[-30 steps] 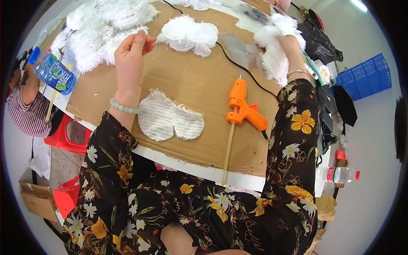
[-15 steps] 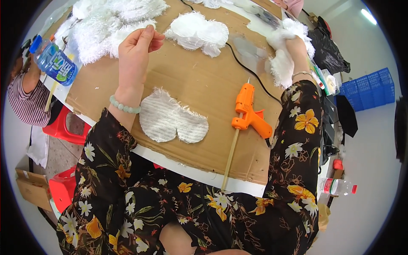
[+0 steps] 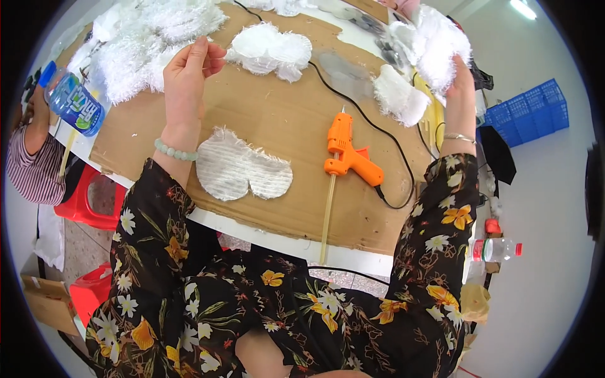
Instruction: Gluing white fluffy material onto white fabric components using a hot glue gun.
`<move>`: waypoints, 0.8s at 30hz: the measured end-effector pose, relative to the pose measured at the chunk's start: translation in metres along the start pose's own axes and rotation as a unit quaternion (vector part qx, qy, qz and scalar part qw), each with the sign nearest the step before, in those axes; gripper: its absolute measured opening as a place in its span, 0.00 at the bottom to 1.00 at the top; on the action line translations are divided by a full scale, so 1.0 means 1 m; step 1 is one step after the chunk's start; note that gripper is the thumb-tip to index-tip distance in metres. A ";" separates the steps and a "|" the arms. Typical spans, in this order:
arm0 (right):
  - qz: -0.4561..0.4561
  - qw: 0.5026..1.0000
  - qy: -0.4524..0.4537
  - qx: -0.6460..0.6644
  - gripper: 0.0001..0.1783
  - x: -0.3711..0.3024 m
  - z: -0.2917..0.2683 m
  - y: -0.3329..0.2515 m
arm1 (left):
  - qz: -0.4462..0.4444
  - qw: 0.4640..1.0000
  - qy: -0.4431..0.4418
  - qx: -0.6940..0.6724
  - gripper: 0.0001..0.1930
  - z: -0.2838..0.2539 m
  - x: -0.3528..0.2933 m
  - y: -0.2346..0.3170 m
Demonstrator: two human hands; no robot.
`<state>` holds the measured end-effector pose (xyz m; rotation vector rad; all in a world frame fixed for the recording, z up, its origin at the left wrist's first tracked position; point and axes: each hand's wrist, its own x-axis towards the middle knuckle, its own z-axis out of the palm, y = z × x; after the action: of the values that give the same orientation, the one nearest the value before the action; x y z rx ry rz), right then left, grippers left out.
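Note:
My left hand (image 3: 192, 66) is raised over the cardboard, thumb and fingers pinched together. Whatever sits between its fingertips, if anything, is too small to make out. At the far right, my right hand (image 3: 462, 82) grips a fluffy white fabric piece (image 3: 441, 47) lifted off the table. Another white fluffy piece (image 3: 399, 94) lies just left of it. Closer to me, a flat white plush cutout (image 3: 242, 167) with a notched edge rests on the cardboard. To its right is an orange glue gun (image 3: 343, 148) with a long glue stick (image 3: 328, 214) sticking out toward me.
Brown cardboard (image 3: 283, 120) covers the white table. A heap of white fluffy pieces (image 3: 148, 50) and a cloud-shaped one (image 3: 271, 50) lie at the back. A blue-capped bottle (image 3: 72, 101) stands left, near a person in a striped sleeve (image 3: 38, 160). The glue gun's black cord (image 3: 353, 101) curves across the right side.
My right hand has lifted a fluffy white piece up from the pile at the right. My left hand keeps its pinch. The whole view has shifted slightly.

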<state>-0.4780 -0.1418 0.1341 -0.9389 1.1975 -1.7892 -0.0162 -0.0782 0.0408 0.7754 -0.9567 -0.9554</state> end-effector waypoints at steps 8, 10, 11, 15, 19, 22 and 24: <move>0.111 0.977 -0.154 0.098 0.20 -0.112 0.073 0.002 | -0.038 0.991 -0.122 -0.025 0.15 0.019 -0.039 0.040; 0.101 0.974 -0.171 0.111 0.20 -0.140 0.088 -0.006 | -0.056 0.970 -0.234 -0.030 0.20 0.021 -0.051 0.042; 0.101 0.969 -0.189 0.124 0.21 -0.156 0.102 -0.006 | -0.051 0.973 -0.224 -0.025 0.20 0.017 -0.057 0.042; 0.091 0.943 -0.296 0.119 0.19 -0.213 0.149 0.005 | -0.143 0.948 -0.270 -0.084 0.30 -0.011 -0.068 0.041; 0.156 0.913 -0.360 0.112 0.22 -0.244 0.160 0.029 | -0.123 0.942 -0.263 -0.166 0.33 -0.022 -0.073 0.058; 0.193 0.906 -0.360 0.110 0.23 -0.267 0.175 0.044 | -0.079 0.938 -0.325 -0.087 0.26 -0.016 -0.080 0.079; 0.203 0.820 -0.487 0.220 0.22 -0.282 0.195 0.045 | -0.049 0.937 -0.322 -0.122 0.24 -0.018 -0.085 0.089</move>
<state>-0.1761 0.0242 0.1037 -1.0069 0.2558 -0.9160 0.0057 0.0362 0.0847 0.2926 -1.3350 -1.4308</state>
